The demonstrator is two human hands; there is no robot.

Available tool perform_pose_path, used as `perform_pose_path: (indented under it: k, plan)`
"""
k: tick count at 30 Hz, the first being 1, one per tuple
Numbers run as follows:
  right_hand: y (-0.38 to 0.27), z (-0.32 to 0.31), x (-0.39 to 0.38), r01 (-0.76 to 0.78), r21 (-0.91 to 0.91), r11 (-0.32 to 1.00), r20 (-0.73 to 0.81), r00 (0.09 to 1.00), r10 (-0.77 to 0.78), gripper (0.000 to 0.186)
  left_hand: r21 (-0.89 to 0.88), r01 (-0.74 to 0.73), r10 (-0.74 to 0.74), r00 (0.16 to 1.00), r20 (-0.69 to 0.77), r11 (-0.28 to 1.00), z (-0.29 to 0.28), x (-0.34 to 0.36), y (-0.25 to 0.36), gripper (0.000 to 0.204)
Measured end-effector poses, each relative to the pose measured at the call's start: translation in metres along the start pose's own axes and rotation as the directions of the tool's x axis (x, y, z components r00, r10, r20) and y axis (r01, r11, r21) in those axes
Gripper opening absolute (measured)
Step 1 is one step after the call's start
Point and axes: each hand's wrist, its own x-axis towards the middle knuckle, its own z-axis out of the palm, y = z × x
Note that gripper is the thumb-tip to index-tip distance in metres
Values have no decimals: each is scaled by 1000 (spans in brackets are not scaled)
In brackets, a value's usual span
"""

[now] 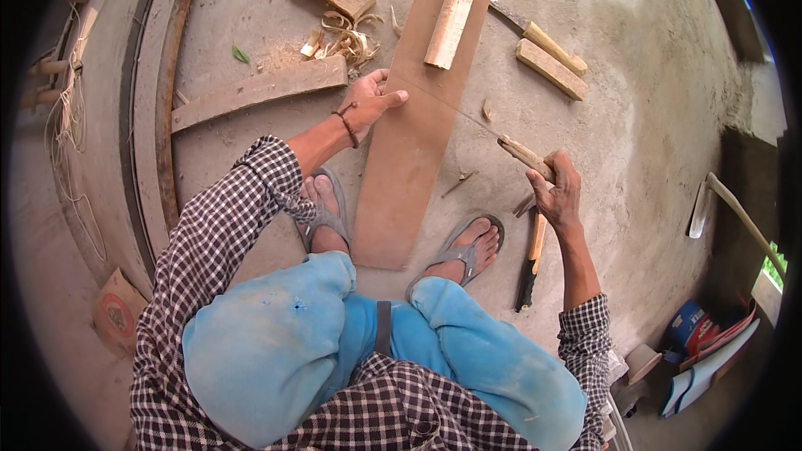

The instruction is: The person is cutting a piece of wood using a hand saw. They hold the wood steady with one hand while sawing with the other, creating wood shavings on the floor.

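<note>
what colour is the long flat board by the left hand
The board is brown, seen in the head view.

The brown board (408,175) looks matt, the held handle (524,154) rough wood.

From my end I see a dusty grey-brown concrete flr (660,92), a long edging strip (155,75) along L side, and on R a dark wall section (748,171) w/ bright greenery (773,266) showing nearby.
</note>
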Motion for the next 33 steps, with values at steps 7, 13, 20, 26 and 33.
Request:
perform_pose_path:
  k: [7,13,20,26,33]
  plan:
    - [7,-13,-4,36,-65,997,70,997,-31,41,-37,-31,33,998,46,999,-5,2,-4,60]
    - [0,-19,7,94,-143,985,81,993,-83,38,-45,-51,53,997,53,998,-3,0,-3,60]
    - [22,-53,-9,-4,-160,987,39,999,10,35,-1,-15,15,1000,15,1000,0,0,1,55]
    - [44,-56,-44,-222,-440,870,-355,933,58,32,-55,-65,60,994,-92,996,-8,-3,1,51]
    - [49,-10,-49,-271,-693,669,-223,962,159,38,-41,-230,226,970,-94,972,-8,11,46,51]
